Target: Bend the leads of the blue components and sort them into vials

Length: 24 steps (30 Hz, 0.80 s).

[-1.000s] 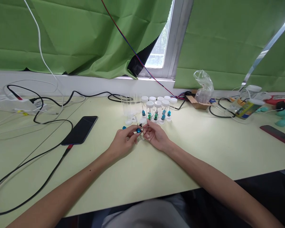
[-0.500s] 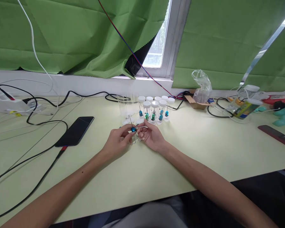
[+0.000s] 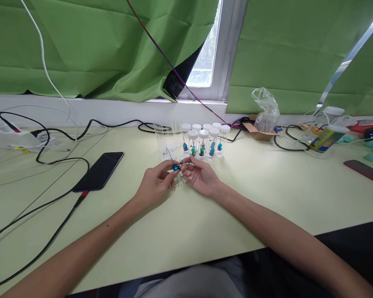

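Between the thumb and fingers of my left hand [image 3: 158,180] is a small shiny blue piece [image 3: 175,167] with a thin bent metal wire [image 3: 170,154] sticking up from it. My right hand [image 3: 202,176] is closed, pinching a thin metal rod [image 3: 186,164] whose tip reaches the blue piece. More thin metal parts [image 3: 177,184] show below the fingertips, partly hidden by the hands. Just beyond the hands stand several clear vials [image 3: 211,152] with white caps, holding blue or green pieces on wires. Clear open cups [image 3: 160,142] stand to their left.
A black phone [image 3: 98,171] lies left, plugged into a cable [image 3: 62,221]. A white power strip [image 3: 18,138] and tangled cords are at the far left. Behind right are a cardboard box [image 3: 261,133] with a plastic bag, a leaning labelled jar [image 3: 328,138] and a dark red-edged bar [image 3: 365,173].
Both hands keep hold of the blue piece and the rod, with only a slight shift of the fingers and wire. The whole view has moved a little.
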Tool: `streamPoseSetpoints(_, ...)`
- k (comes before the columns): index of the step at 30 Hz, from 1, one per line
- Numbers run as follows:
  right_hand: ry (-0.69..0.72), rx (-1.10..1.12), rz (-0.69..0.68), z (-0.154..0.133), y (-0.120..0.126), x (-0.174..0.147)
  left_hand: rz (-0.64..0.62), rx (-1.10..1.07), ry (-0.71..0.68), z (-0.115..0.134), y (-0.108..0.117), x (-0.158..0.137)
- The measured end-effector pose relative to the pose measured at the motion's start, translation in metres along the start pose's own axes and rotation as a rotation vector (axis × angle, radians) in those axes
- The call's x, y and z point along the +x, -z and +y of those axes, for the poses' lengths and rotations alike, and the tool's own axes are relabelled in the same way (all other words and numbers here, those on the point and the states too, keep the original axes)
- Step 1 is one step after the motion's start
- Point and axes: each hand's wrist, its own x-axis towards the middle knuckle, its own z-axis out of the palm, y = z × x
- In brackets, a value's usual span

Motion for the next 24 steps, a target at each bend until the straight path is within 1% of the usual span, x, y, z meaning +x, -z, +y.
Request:
streamPoseSetpoints(5, -0.017, 0.022, -0.065, -0.002, 0.003, -0.002, 0.004, -0.067, 0.027, -0.001, -0.001, -0.001)
streamPoseSetpoints(11, -0.005, -0.048, -0.182, -0.007, 0.007, -0.003, -0.016, -0.144, 0.057, 0.003, -0.002, -0.002)
streamPoseSetpoints(15, 0.003, -0.075, -0.243, -0.009, 0.009, -0.003, -0.026, -0.196, 0.065, 0.002, -0.003, -0.002)
streamPoseSetpoints(24, -0.011, -0.15, -0.184, -0.013, 0.008, -0.004, -0.018, -0.184, 0.055, 0.0, -0.003, 0.002)
